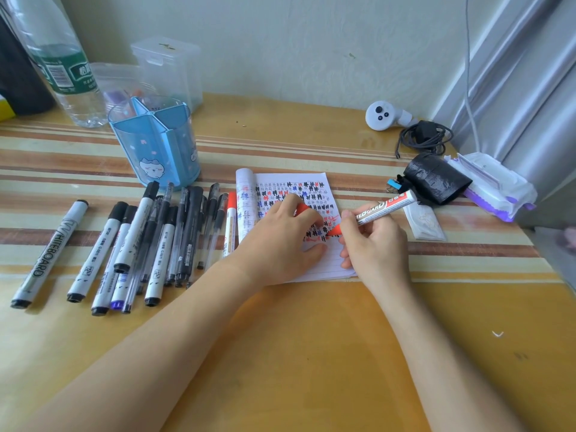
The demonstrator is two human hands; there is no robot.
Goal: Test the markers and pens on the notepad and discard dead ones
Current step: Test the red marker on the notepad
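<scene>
- Under the right grip, the red marker has its nib on the lower rows of the notepad. Fingers pinch the barrel near the nib, and the tail angles up and away to the grip's outer side.
- Left grip rests on the page just beside the nib, fingers curled round the red cap.
- Progress, my read: the page is mostly filled with black, blue and red hash marks, so many are tested.
- Pile of pens and markers lies on the desk off the left grip's outer side. Tested or not, cannot tell. No discards evident.
</scene>
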